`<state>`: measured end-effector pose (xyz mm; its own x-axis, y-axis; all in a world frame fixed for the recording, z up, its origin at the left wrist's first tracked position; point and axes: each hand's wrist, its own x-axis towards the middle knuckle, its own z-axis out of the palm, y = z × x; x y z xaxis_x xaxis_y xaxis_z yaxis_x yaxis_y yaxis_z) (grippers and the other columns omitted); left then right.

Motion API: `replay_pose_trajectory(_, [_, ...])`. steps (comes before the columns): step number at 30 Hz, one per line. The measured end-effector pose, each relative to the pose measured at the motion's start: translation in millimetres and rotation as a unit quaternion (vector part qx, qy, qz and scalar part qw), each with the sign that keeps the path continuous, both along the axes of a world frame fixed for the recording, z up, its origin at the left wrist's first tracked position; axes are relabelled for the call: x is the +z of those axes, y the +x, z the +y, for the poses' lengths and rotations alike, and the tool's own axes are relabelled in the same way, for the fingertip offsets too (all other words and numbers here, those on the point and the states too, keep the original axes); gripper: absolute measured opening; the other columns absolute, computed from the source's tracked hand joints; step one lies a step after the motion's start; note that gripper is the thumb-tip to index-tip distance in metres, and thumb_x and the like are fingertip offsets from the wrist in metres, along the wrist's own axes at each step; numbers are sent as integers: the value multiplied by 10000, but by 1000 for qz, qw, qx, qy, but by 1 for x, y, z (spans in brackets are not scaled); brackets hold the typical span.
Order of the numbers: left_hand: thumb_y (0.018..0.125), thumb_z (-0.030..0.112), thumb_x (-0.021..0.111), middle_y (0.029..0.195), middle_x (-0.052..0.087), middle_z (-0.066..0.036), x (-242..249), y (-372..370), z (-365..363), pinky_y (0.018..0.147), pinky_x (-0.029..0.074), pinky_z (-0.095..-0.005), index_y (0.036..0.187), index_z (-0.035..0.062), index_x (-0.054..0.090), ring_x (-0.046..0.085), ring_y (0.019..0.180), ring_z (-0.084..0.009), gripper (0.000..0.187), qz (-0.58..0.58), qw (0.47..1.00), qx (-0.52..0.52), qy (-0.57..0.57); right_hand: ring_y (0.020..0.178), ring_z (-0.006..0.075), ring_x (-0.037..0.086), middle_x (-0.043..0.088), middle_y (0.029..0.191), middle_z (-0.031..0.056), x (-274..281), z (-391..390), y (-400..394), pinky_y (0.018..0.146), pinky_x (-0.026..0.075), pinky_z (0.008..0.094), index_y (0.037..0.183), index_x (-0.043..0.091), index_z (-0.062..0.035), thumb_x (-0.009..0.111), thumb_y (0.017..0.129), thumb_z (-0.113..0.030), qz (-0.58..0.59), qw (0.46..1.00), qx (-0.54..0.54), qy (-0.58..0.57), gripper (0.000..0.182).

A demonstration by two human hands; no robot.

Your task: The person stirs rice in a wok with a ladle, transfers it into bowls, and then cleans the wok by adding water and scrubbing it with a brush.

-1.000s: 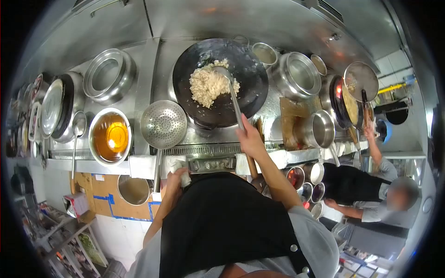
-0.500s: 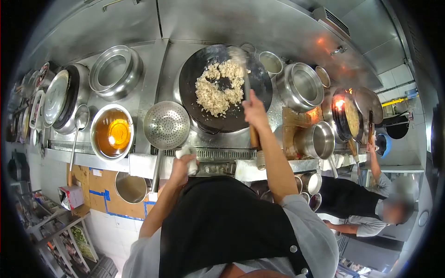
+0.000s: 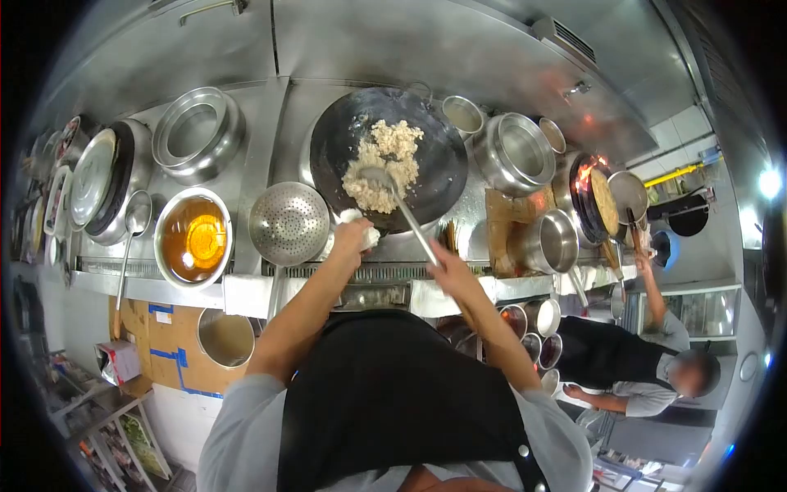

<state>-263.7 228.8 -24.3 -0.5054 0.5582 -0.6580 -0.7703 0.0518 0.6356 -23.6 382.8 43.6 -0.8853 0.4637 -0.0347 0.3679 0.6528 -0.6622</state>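
A large dark wok [image 3: 438, 160] sits on the range in front of me, with pale, crumbly food like rice [image 3: 398, 146] heaped in its middle. My left hand [image 3: 351, 239] is closed on a folded white cloth [image 3: 369, 238] at the wok's near-left edge; the rim grip itself is hidden. In my right hand [image 3: 452, 272] is the long handle of a ladle [image 3: 416, 230], the fingers wrapped round it. The ladle's head rests in the near part of the food. Left of the wok lies a perforated strainer [image 3: 288, 223].
A bowl of amber liquid [image 3: 195, 238] stands left of the strainer. Metal pots [image 3: 515, 154] and a saucepan [image 3: 551, 242] are on the right. Beyond them, a flame [image 3: 589, 170] burns by another wok, where a co-worker [image 3: 627, 353] stands. Small containers [image 3: 543, 318] sit near my right arm.
The ladle has swung from the wok's far side to the near part of the food. My right hand came back toward me. My left hand with the cloth moved forward to the wok's edge.
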Motion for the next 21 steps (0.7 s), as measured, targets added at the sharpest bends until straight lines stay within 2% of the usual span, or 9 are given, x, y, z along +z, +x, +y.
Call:
replay_pose_trajectory(2, [876, 207, 702, 833, 687, -69, 13, 4, -2, 481, 433, -373, 953, 85, 689, 642, 659, -219, 145, 5, 1000, 9, -19, 813, 258, 674, 698, 934, 180, -5, 27, -43, 801, 561, 391, 1584, 427, -119, 627, 999, -202, -48, 998, -50, 3, 624])
replay_pose_trajectory(3, [871, 207, 701, 814, 683, -69, 24, 2, -3, 468, 428, -371, 942, 69, 696, 639, 648, -216, 155, 12, 999, 16, -30, 745, 240, 647, 682, 883, 141, 14, 30, -69, 747, 567, 381, 1595, 410, -126, 621, 1004, -194, -77, 993, -89, -4, 632])
replay_pose_trajectory(6, [878, 202, 690, 794, 683, -75, 29, -1, -4, 452, 419, -373, 922, 62, 695, 629, 622, -211, 147, 32, 999, 25, -31, 639, 207, 616, 658, 816, 98, 91, 24, -85, 622, 550, 357, 1616, 371, -138, 623, 1010, -223, -91, 963, -178, -183, 662])
replay_pose_trajectory(9, [879, 219, 688, 777, 687, -79, 15, -3, -6, 428, 410, -372, 915, 54, 697, 623, 586, -206, 168, 30, 999, 22, -22, 558, 179, 569, 635, 768, 67, 28, 43, -99, 527, 508, 341, 1629, 346, -152, 629, 1009, -247, 25, 973, -193, -125, 688])
replay_pose_trajectory(10, [877, 222, 690, 768, 686, -79, 14, -5, -6, 421, 406, -372, 911, 53, 696, 620, 574, -206, 172, 35, 999, 20, -18, 610, 207, 607, 670, 809, 108, -4, 44, -109, 603, 538, 334, 1625, 351, -139, 631, 1012, -252, 17, 975, -207, -79, 683])
replay_pose_trajectory(13, [866, 226, 700, 745, 681, -80, 15, -14, -5, 404, 395, -369, 889, 52, 694, 608, 540, -208, 176, 45, 999, 17, -22, 655, 247, 636, 698, 854, 172, -52, 21, -83, 685, 554, 346, 1616, 361, -123, 630, 1009, -231, 47, 992, -85, 85, 673])
replay_pose_trajectory(16, [856, 225, 711, 740, 679, -82, 21, -9, -7, 396, 390, -363, 874, 49, 694, 604, 532, -208, 178, 48, 998, 25, -18, 751, 284, 673, 707, 937, 245, 24, -5, -36, 792, 550, 366, 1602, 382, -110, 629, 1001, -209, -36, 999, -15, -9, 657])
replay_pose_trajectory(18, [853, 225, 715, 740, 678, -85, 22, -8, -11, 393, 386, -360, 872, 46, 694, 605, 534, -207, 181, 51, 998, 35, -19, 779, 279, 674, 705, 956, 251, 63, -32, -29, 821, 542, 382, 1591, 404, -112, 633, 996, -195, -20, 998, -58, -21, 643])
replay_pose_trajectory(21, [854, 225, 717, 737, 674, -89, 20, -9, -9, 386, 375, -358, 880, 39, 695, 602, 535, -207, 189, 52, 998, 36, -15, 887, 295, 699, 708, 1061, 269, 54, -39, -43, 880, 531, 379, 1579, 430, -113, 633, 996, -175, -53, 992, -117, -15, 620])
